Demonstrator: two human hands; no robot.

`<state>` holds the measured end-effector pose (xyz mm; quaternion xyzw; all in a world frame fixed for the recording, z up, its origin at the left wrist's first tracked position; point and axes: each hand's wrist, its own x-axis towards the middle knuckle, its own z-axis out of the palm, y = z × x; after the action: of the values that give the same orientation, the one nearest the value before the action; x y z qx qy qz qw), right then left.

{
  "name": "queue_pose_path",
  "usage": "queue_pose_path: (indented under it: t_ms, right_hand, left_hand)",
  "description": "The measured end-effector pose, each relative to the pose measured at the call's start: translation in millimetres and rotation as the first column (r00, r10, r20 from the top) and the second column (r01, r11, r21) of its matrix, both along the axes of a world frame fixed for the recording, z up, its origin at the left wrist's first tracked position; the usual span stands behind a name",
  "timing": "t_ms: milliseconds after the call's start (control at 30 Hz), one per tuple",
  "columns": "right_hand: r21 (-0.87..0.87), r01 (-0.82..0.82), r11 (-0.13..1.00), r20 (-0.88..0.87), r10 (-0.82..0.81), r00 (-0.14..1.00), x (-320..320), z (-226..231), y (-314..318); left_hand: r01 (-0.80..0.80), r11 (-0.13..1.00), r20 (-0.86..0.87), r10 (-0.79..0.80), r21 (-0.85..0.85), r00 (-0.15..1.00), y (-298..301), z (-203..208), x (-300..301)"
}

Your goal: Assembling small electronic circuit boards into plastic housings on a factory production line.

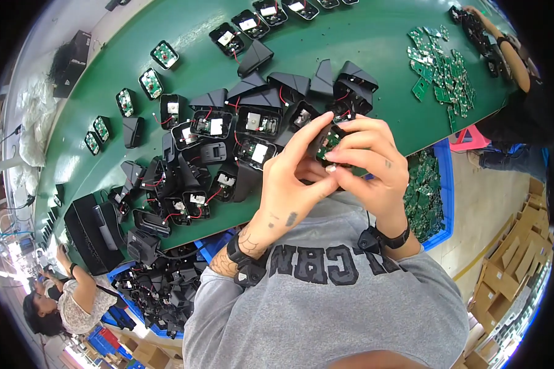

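Between my hands, over the table's near edge, is a small black housing with a green circuit board (pixel 330 140) showing inside. My left hand (pixel 292 175) curls around its left side, thumb below and index finger at the top. My right hand (pixel 375 163) closes on it from the right, fingertips bent onto the board. A small white part (pixel 331 168) shows by the right thumb and fingertips; whether it is pinched or fixed to the board I cannot tell. Just beyond my left hand lie open black housings (pixel 256 122) with white parts and red wires.
The green table (pixel 332 52) carries a row of board-fitted housings (pixel 164 55) at left and a pile of loose circuit boards (pixel 443 74) at right. Blue bins (pixel 447 190) stand below the near edge. Co-workers are at far left (pixel 80 301) and upper right (pixel 514 61).
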<state>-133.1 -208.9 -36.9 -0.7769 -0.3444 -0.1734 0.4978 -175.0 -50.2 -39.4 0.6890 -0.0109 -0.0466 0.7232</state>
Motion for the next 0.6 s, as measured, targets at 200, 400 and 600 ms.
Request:
queue_pose_path:
  t_ms: [200, 400, 600]
  right_hand:
    - [0.047, 0.023, 0.999, -0.04, -0.021, 0.999, -0.9, -7.1, -8.7]
    - [0.059, -0.003, 0.998, -0.066, 0.007, 0.998, -0.5, -1.3, -10.8]
    - [0.053, -0.041, 0.998, -0.141, 0.048, 0.989, -8.4, 7.5, -9.6]
  left_hand:
    - [-0.031, 0.999, -0.009, 0.03, -0.03, 0.999, -7.1, 0.2, 2.2]
    - [0.011, 0.801, -0.363, -0.283, -0.599, 0.888, 7.9, 13.1, 4.4]
    - [-0.138, 0.968, 0.198, 0.181, -0.211, 0.963, -3.2, -2.8, -2.8]
